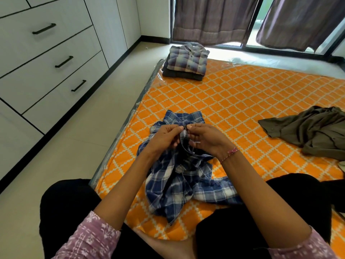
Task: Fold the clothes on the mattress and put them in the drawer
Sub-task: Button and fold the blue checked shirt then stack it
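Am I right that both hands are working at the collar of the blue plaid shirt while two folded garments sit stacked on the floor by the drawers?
Not quite: the folded stack sits on the mattress corner, not the floor, as the head view shows. Both hands, left hand and right hand, do pinch the blue plaid shirt near its collar.

Orange, blue and white across the mattress and the drawers

The mattress is orange with a white diamond lattice. The shirt being held is blue and white plaid; the folded shirt is a faded grey-purple and cream plaid, lying on a dark grey folded garment. The crumpled shirt is olive. The drawers are white with black handles, the curtains dull brown-purple, the sleeves pink with white print, the wrist thread pink-red.
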Tool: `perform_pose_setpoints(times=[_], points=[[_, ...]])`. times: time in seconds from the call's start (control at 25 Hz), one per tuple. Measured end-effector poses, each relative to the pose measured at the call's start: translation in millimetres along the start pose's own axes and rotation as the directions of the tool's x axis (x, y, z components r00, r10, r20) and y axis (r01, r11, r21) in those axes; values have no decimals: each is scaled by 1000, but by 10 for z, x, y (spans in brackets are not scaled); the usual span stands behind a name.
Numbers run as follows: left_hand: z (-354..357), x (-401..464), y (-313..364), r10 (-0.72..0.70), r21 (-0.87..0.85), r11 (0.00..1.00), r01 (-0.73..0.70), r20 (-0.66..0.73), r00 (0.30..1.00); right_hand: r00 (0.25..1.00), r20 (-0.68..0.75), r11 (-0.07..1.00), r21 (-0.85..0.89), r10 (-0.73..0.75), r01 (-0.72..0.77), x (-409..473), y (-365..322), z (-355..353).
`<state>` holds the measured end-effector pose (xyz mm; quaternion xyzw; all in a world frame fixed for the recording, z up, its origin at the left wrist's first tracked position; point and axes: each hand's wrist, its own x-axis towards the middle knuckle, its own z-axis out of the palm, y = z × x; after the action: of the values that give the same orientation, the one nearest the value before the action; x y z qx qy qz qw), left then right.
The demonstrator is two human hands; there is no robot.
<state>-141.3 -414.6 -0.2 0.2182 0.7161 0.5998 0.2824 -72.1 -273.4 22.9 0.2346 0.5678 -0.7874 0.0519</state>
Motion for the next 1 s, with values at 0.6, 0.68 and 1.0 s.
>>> perform_pose_setpoints(times=[0.6,0.68,1.0], points=[[92,-184,-655,-106,7,993,115,-327,939,897,-26,509,-830,-442,227,163,735,-62],[95,-198,-670,-59,52,995,84,-368,928,865,-98,495,-849,-492,185,177,754,-59],[209,-165,-664,-70,322,926,196,-365,928,957,-291,969,-235,9,-80,99,753,-284]])
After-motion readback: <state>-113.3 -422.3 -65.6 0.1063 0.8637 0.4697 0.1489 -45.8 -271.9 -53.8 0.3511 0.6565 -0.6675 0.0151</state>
